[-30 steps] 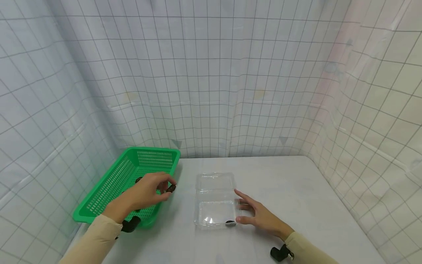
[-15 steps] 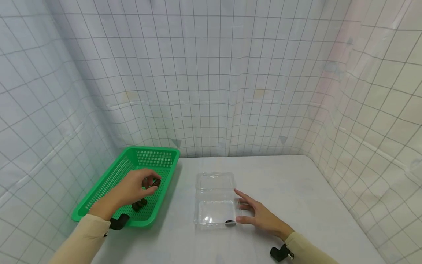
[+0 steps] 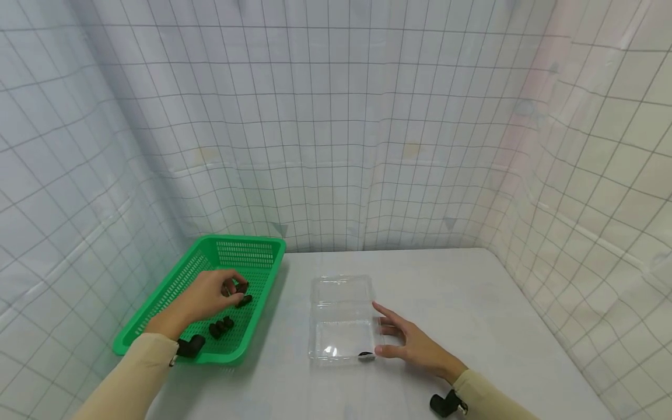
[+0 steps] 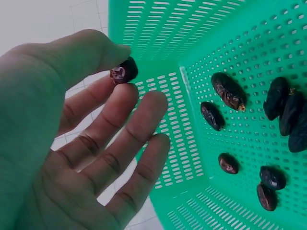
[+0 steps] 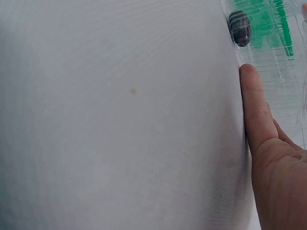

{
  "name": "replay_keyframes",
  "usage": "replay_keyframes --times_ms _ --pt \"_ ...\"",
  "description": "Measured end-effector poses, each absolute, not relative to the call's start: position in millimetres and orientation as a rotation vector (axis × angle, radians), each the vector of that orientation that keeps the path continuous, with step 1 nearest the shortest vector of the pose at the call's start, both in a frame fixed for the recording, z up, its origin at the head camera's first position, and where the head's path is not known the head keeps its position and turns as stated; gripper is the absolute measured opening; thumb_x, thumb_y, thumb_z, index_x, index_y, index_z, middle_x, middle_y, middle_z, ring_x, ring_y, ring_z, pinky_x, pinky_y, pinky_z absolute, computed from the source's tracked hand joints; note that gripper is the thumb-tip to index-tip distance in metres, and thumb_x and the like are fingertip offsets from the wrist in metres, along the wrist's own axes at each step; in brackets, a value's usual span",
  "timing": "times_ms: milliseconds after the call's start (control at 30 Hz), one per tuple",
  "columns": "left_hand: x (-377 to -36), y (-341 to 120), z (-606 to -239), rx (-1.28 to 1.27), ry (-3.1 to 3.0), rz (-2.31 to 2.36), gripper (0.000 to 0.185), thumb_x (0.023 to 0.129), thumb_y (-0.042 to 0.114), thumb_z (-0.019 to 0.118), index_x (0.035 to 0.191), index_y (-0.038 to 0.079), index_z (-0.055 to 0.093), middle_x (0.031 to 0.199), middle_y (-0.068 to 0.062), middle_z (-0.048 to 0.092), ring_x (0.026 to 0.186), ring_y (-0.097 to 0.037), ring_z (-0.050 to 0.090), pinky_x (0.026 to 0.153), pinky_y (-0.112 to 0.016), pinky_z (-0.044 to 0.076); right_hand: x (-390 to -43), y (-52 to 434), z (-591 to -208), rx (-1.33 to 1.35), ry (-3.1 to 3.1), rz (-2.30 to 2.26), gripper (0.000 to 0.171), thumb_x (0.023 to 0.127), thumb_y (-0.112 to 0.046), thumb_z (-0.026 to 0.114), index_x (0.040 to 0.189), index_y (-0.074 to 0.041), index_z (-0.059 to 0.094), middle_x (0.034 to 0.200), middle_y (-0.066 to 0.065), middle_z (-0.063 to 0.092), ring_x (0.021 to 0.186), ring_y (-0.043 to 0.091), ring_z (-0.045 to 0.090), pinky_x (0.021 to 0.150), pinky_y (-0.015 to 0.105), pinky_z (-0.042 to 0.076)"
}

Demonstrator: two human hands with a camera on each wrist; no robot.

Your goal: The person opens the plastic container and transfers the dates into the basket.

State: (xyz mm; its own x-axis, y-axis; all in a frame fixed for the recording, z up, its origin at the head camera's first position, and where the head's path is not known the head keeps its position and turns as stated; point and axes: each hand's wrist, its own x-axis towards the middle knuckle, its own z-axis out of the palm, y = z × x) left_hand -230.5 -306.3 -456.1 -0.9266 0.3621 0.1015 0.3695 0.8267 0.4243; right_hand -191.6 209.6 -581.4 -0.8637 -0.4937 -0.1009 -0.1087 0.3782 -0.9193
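Your left hand (image 3: 210, 296) hangs over the basket (image 3: 157, 312), left-centre of the head view, w/ one date (image 4: 123, 71) pinched between thumb tip and index, other fingers loose and straight. In the left wrist view the date sits upper-centre, only the tips on it. Your right hand (image 3: 415, 344), lower-centre of the head view, lies relaxed and flat w/ straight fingers against the right wall of the box (image 3: 343, 318); it grasps nothing, just steadies.

Risks as I judge them:
- Pinch is shallow. The date looks wrinkled, glossy, prob. a bit sticky, oval, so it can roll out of the tips or cling to a finger when you let go.
- Box is thin clear plastic, light, lid hinged open toward the back. A push from the right fingers could slide or flex it on the smooth white table (image 3: 472, 303).
- One date (image 5: 240, 28) already lies at the box's near-right corner, top right in the right wrist view, close to your index (image 5: 254, 105); a bump there could shift it.
- Basket is rigid green plastic, perforated floor and walls; more dates (image 4: 229, 91) lie loose on it at right of the left wrist view. Catching the rim could knock the held one free.
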Motion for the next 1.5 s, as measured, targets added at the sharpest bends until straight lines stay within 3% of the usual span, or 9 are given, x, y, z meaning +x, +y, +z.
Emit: replay_keyframes --times_ms 267,800,1133,1500 --pt "-243 -302 -460 -0.581 -3.046 -0.716 0.023 0.107 0.017 0.084 0.127 0.007 0.081 0.101 -0.004 0.081 0.085 -0.013 0.069 0.073 -0.036 0.056 -191 211 -580 -0.505 2.282 -1.485 0.097 0.107 -0.038 0.086 0.186 -0.038 0.028 0.186 0.015 0.045 0.167 0.043 0.052 0.133 0.073 0.044" --pt "-256 -305 -473 -0.559 -3.103 -0.758 0.029 0.108 0.018 0.082 0.132 0.001 0.079 0.108 -0.013 0.081 0.087 -0.018 0.072 0.074 -0.042 0.061 -191 210 -582 -0.499 2.272 -1.485 0.097 0.108 -0.041 0.085 0.186 -0.041 0.028 0.188 0.015 0.042 0.167 0.043 0.052 0.133 0.076 0.042" --pt "-254 -304 -465 -0.578 -3.168 -0.751 0.044 0.11 0.024 0.083 0.143 -0.003 0.074 0.118 -0.018 0.083 0.105 -0.033 0.079 0.087 -0.053 0.067 -191 211 -581 -0.5 2.289 -1.479 0.096 0.107 -0.041 0.086 0.185 -0.042 0.029 0.187 0.014 0.044 0.166 0.04 0.054 0.134 0.073 0.044" --pt "-247 -301 -458 -0.567 -3.08 -0.721 0.033 0.111 0.023 0.081 0.137 0.003 0.079 0.114 -0.011 0.085 0.095 -0.021 0.078 0.08 -0.045 0.065 -191 211 -581 -0.511 2.287 -1.476 0.097 0.108 -0.04 0.085 0.186 -0.041 0.028 0.187 0.014 0.044 0.167 0.04 0.053 0.133 0.07 0.045"
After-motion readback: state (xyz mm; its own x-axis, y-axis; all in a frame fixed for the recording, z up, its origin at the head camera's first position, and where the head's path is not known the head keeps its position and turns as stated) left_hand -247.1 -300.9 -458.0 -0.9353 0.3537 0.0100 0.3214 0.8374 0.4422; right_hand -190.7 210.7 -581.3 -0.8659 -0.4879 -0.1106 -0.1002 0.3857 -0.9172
